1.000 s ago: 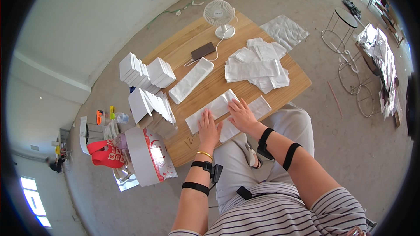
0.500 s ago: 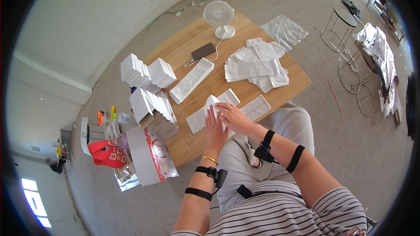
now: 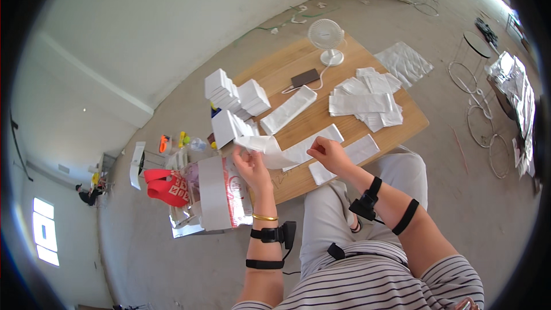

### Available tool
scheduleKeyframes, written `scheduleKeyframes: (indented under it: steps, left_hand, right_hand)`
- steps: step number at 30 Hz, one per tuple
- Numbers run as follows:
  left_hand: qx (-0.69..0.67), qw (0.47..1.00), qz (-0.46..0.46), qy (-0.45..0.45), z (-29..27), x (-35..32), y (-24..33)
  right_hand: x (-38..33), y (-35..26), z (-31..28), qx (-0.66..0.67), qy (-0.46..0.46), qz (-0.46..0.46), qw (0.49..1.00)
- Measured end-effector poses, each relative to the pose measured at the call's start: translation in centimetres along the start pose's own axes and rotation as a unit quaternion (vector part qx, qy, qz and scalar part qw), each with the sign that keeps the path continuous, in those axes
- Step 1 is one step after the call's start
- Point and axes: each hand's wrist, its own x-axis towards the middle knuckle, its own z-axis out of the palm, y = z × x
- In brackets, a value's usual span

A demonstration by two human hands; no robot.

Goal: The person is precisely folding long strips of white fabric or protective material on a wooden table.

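Observation:
My left hand (image 3: 252,167) is at the table's left front edge, its thumb and fingers closed on the end of a white flat strip (image 3: 274,150), paper or thin film. That end is lifted and bent, in front of the white stacks. My right hand (image 3: 332,155) hangs over the strips with thumb and fingertips pinched; whatever is between them is too small to make out. Beneath and between the hands lies another white strip (image 3: 315,144). One more white strip (image 3: 360,154) lies by the table's front edge, beside my right hand.
White block stacks (image 3: 232,95) stand on the left of the wooden table (image 3: 402,138). Behind lie a single white strip (image 3: 290,109), a dark power bank (image 3: 305,78) and a small fan (image 3: 327,37). A loose strip pile (image 3: 367,100) lies right; a carton (image 3: 215,195) stands left.
My hands have moved apart. My left hand has gone left, lifting the strip's end; my right hand has drawn away from it and pinched its fingers. The view has shifted.

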Motion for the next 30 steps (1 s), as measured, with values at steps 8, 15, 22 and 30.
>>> scheduleKeyframes:
  steps: [8,15,22,30]
  left_hand:
    - [-0.296,0.887,-0.346,-0.073,-3.4,-0.7,3.2]
    - [-0.109,0.955,-0.23,-0.153,-1.1,-4.9,6.8]
    - [-0.021,0.965,-0.161,-0.208,-0.8,-7.1,8.6]
    - [-0.073,0.962,-0.155,-0.213,-1.2,-7.6,8.5]
  right_hand:
    - [-1.9,-5.0,0.6,0.027,-0.023,-0.071,0.997]
    - [-1.8,-6.2,0.2,0.219,-0.091,0.001,0.971]
    - [-3.9,-8.1,-1.2,0.245,-0.065,-0.037,0.967]
    - [-4.8,-6.9,-2.2,0.165,-0.107,-0.084,0.977]
